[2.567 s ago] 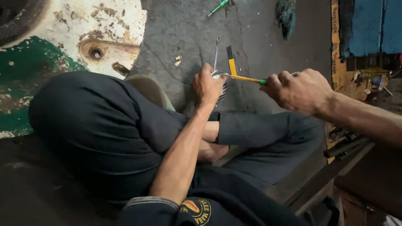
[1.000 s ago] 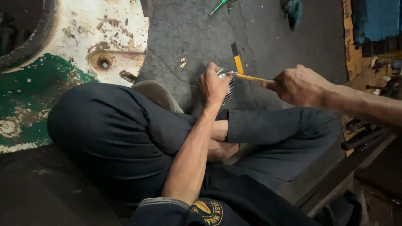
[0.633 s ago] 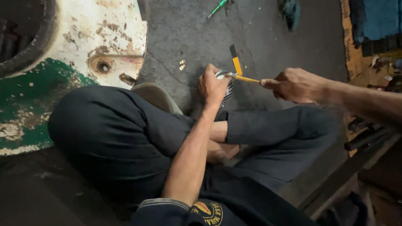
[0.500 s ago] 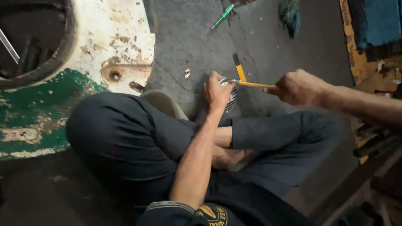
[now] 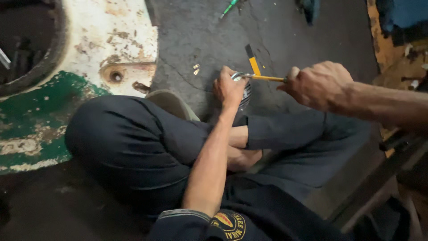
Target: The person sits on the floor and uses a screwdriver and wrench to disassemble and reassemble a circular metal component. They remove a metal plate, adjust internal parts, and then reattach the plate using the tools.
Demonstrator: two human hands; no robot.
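L hand [image 5: 228, 87] grips metal part [image 5: 243, 91]; R hand [image 5: 317, 85] holds yellow tool [image 5: 266, 78]

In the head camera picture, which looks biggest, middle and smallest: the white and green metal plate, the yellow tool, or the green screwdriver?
1. White and green metal plate, by far the largest.
2. Yellow tool, in the right hand.
3. Green screwdriver, smallest, though it lies farther away and is partly cut off.

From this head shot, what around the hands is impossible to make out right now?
- Metal part, head view: mostly covered by the left hand; its shape is unclear.
- Yellow tool: its handle end is buried in the right hand.
- Tool tip: blurred where it meets the part.
- Green tool on the floor: cut by the top edge, too small.
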